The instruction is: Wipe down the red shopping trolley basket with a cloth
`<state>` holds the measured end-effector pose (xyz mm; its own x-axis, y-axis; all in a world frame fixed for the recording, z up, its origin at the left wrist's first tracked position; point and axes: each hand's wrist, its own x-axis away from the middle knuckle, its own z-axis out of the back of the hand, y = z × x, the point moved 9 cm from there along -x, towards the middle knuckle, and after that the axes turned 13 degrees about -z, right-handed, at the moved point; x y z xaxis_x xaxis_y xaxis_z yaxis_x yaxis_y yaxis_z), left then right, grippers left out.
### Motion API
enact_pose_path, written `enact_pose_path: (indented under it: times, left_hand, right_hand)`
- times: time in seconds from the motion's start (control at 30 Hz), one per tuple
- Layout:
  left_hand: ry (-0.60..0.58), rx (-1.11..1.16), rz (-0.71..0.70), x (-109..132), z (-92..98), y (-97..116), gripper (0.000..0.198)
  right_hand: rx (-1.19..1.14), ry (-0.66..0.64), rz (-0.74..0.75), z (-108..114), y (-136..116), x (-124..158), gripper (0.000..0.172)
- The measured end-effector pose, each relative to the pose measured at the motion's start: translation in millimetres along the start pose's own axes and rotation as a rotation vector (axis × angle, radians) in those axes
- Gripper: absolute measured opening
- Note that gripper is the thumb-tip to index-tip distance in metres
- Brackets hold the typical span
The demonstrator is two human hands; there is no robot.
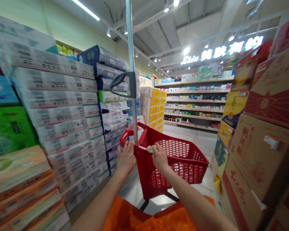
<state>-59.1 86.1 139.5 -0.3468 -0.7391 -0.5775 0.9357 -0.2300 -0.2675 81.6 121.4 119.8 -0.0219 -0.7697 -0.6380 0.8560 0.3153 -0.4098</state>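
Observation:
A red plastic shopping cart (156, 171) with perforated basket sides stands right in front of me. My left hand (126, 158) rests at its near left edge, fingers stretched out beside the red handle (124, 137). With bent fingers, my right hand (159, 156) presses a small crumpled whitish cloth (150, 149) against the basket's near rim. Between both hands, a tall metal pole (132, 57) rises from the cart. A grey loop handle (121, 85) is fixed to the pole. Orange fabric (154, 218) covers my lap below.
Tall stacks of wrapped white packs (67, 109) line the left side, with orange packs (24, 179) nearer. Cardboard boxes (257, 154) are piled close on the right. Farther back are yellow-and-white packs (156, 106), product shelves (195, 101) and a lit sign (221, 51).

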Motion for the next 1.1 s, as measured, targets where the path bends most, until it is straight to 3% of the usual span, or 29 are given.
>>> enact_pose_path:
  times: [0.07,0.2,0.33,0.43,0.57,0.63,0.7,0.83,0.9,0.97,1.1]
  left_hand:
    - [0.002,0.004,0.015,0.7,-1.2,0.6,0.060]
    - [-0.016,0.013,0.015,2.4,-2.5,2.9,0.059]
    - [-0.031,0.031,-0.018,2.4,-0.5,1.8,0.058]
    - [-0.028,0.042,-0.036,0.2,2.0,-2.0,0.058]
    - [-0.021,0.040,0.070,1.0,7.5,-20.8,0.061]
    - [-0.058,0.049,0.094,3.3,8.0,-27.6,0.064]
    - [-0.111,0.074,0.076,5.6,6.3,-30.1,0.066]
    - [-0.165,0.123,0.032,8.6,2.8,-31.3,0.067]
    - [-0.166,0.137,0.024,8.9,1.2,-31.3,0.068]
    - [-0.156,0.148,0.035,9.4,0.2,-32.0,0.068]
    - [-0.102,0.159,0.009,9.9,3.8,-29.7,0.068]
  right_hand:
    - [0.006,0.016,-0.050,1.1,1.3,-1.3,0.041]
    - [-0.059,0.033,0.086,-5.0,-42.6,4.3,0.044]
    - [-0.056,0.017,0.164,-5.8,-52.8,4.4,0.044]
    - [-0.054,0.076,0.248,20.9,-69.1,-22.8,0.040]
    - [-0.066,0.266,0.473,82.8,-136.3,-75.4,0.039]
    - [-0.024,0.258,0.568,90.3,-158.5,-87.9,0.038]
    - [0.038,0.177,0.676,74.9,-160.6,-78.6,0.036]
    - [0.136,-0.035,0.864,20.8,-126.9,-25.1,0.038]
    - [0.157,-0.093,0.902,10.5,-120.1,-16.2,0.039]
    - [0.139,-0.036,0.852,25.0,-129.6,-35.3,0.038]
    - [0.018,0.250,0.673,85.1,-157.8,-96.7,0.035]
